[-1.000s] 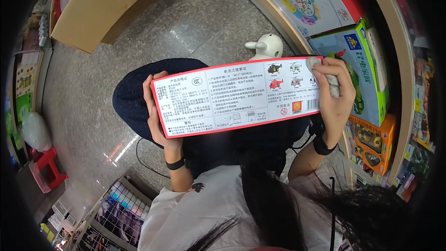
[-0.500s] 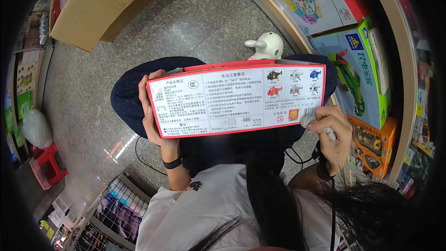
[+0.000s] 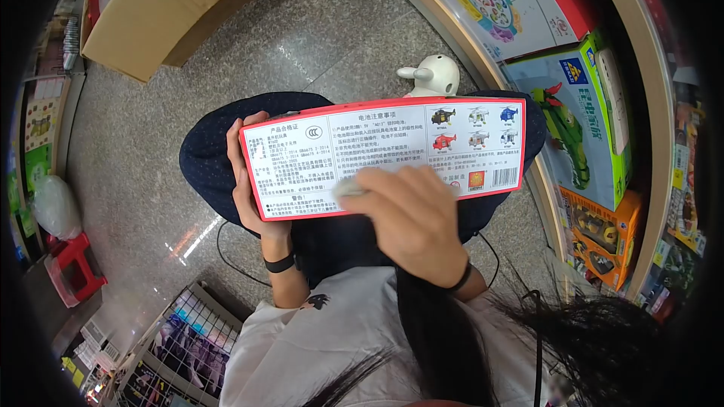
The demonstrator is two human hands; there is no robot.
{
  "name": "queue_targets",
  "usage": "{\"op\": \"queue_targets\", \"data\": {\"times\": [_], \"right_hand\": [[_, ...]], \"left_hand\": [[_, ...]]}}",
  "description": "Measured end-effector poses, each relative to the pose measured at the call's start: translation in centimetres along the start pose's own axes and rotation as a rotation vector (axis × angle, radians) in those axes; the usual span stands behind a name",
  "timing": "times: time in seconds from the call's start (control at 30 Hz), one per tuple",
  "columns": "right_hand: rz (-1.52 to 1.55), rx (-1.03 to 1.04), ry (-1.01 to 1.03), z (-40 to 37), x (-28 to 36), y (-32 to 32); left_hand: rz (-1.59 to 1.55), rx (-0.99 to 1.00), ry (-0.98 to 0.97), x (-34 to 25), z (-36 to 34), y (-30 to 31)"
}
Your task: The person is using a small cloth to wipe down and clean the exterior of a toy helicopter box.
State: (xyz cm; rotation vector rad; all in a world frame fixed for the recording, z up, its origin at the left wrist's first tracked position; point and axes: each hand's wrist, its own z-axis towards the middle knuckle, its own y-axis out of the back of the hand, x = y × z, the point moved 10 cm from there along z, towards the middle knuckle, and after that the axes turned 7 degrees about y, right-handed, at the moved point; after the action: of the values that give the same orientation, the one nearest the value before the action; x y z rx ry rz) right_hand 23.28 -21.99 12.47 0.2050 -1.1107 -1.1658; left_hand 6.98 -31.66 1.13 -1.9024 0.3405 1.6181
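Note:
A red-edged toy box [image 3: 377,147] rests across my lap, its long white printed side facing up. That side carries Chinese text, small helicopter pictures and a barcode. My left hand [image 3: 253,181] grips the box's left end, fingers around the edge. My right hand [image 3: 415,215] is over the lower middle of the printed side, slightly blurred, fingers closed on a bunched greyish-white cloth [image 3: 349,194]. The cloth appears to touch the box; part of it is hidden under the fingers. Some text lies behind the right hand.
A white toy [image 3: 434,75] stands on the floor beyond my knees. Shelves on the right hold a green toy box [image 3: 577,120] and an orange box [image 3: 603,234]. A cardboard box [image 3: 181,15], red stool [image 3: 81,264] and wire rack [image 3: 181,339] are at left.
My right hand has moved left with the cloth, from the box's lower right corner to its lower middle. The box has shifted slightly; my left hand keeps its hold.

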Motion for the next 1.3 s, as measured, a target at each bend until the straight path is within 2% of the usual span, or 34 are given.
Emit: {"op": "queue_targets", "data": {"times": [0.17,0.27,0.33,0.4,0.53,0.67,0.93,1.0,1.13,1.3], "right_hand": [[0.012,0.067,0.148,1.6,3.0,-4.3],[-0.020,0.066,0.173,2.6,4.2,-6.0],[-0.063,0.021,0.170,3.7,4.5,-7.0],[-0.116,-0.085,0.089,4.5,3.8,-7.3],[-0.186,-0.090,-0.009,5.8,2.7,-8.0],[-0.239,-0.141,-0.089,6.6,1.6,-8.2],[-0.128,-0.204,-0.117,7.0,0.8,-6.3],[-0.219,-0.099,-0.157,6.5,0.3,-6.9],[-0.189,-0.090,-0.184,6.0,-0.5,-5.3],[-0.217,-0.206,-0.278,4.5,-3.3,-1.0]], "left_hand": [[-0.056,-0.029,0.015,0.2,0.1,0.1],[-0.069,0.033,-0.001,-0.1,0.3,-0.6],[-0.038,-0.119,0.067,0.2,0.2,0.0],[-0.019,-0.095,0.054,0.3,0.4,0.1],[0.059,-0.011,-0.014,0.4,0.8,0.1],[0.025,-0.007,0.029,0.6,1.0,-0.3],[-0.007,-0.024,0.088,0.3,1.2,-0.9],[0.008,-0.029,0.087,0.0,1.1,-1.1],[-0.037,-0.021,0.085,0.3,1.2,-0.8],[-0.055,0.023,0.070,-0.1,1.2,-1.0]]}}
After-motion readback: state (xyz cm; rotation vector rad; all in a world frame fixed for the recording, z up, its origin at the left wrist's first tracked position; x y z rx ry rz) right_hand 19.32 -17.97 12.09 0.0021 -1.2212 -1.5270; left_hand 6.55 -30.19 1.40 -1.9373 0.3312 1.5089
